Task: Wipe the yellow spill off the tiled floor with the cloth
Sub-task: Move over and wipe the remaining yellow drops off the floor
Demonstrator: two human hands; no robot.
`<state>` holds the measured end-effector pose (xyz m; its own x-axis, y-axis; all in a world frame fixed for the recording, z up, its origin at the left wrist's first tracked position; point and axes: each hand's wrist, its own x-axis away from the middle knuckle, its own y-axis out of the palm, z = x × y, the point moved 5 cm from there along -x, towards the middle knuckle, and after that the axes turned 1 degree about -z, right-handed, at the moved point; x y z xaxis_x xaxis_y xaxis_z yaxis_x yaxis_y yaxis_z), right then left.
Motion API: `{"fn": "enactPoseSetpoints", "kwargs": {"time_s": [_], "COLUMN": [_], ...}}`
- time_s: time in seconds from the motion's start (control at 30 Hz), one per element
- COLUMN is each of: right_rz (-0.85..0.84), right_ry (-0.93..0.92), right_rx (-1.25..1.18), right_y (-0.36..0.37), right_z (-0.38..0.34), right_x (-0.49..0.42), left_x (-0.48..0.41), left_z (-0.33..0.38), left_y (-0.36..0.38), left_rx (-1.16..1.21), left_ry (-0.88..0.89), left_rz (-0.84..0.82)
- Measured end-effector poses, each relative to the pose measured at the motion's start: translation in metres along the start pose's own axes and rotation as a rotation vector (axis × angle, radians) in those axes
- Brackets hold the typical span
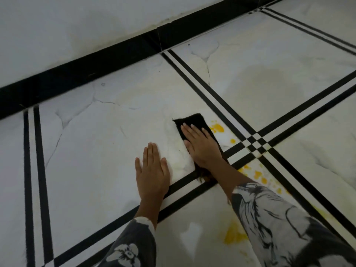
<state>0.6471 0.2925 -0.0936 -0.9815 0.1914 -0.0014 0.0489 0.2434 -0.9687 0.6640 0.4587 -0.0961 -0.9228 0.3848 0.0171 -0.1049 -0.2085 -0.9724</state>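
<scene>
The left hand [152,170] lies flat on the tiled floor [86,151], fingers straight, holding nothing. Beside it the right hand [202,145] presses the black cloth [194,120] down with straight fingers — the yellow spill [216,128] sits in drops just right of the cloth.

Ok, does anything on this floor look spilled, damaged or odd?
Yes: yellow spill drops lie right of the black cloth under the right hand, more splatter sits beside that forearm, and a smeared patch lies nearer the camera.
</scene>
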Motion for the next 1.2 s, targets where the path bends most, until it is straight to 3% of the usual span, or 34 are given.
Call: {"fn": "enactPoseSetpoints", "kwargs": {"time_s": [0.13,0.3,0.57,0.73,0.87,1.0,1.07,1.13,1.2], "right_rz": [-0.052,0.019,0.096,0.074,-0.015,0.074,0.151,0.208,0.161], "right_ry": [-0.072,0.323,0.657,0.485,0.243,0.506,0.589,0.537,0.408], "right_rx": [0.023,-0.027,-0.016,-0.089,-0.050,-0.024,-0.008,-0.010,-0.064], "right_y": [0.000,-0.008,-0.016,0.007,0.006,-0.003,0.002,0.009,0.023], "right_z": [0.003,0.040,0.064,-0.038,-0.031,0.026,0.009,-0.040,-0.085], "right_x": [-0.018,-0.017,0.078,0.113,0.084,0.085,0.111,0.142,0.162], "left_x": [0.000,-0.001,0.002,0.003,0.002,0.002,0.002,0.001,0.003], "left_z": [-0.002,-0.002,-0.002,0.000,-0.003,-0.005,-0.004,-0.001,-0.002], "left_y": [0.002,0.004,0.004,0.002,0.004,0.005,0.005,0.004,0.002], "left_rx": [-0.006,-0.023,-0.008,0.010,0.011,-0.004,-0.004,0.015,0.021], "left_ry": [0.003,0.021,0.013,0.002,0.016,0.024,0.024,0.017,0.017], "left_rz": [0.018,0.014,-0.008,-0.033,-0.024,0.002,0.007,-0.007,-0.031]}}
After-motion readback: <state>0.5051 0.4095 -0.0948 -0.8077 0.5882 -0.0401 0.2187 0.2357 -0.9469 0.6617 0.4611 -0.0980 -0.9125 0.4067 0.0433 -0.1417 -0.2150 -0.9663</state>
